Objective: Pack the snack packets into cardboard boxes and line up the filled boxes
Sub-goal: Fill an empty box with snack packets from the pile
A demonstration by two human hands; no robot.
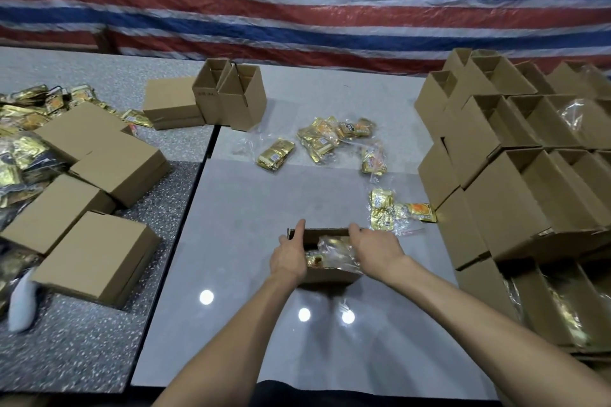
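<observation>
Presses the straight fingers (299, 229) of the left hand (288, 256) against the left end of the open cardboard box (329, 276), and hooks the fingers (354, 230) of the right hand (375, 246) over its far rim, gripping it above the gold snack packets (330, 249) inside. Holds that box on the grey desk (251, 307), with loose packets (319, 139) scattered beyond it, closed boxes (119, 168) well to its left and stacked open boxes (506, 208) to its right.
</observation>
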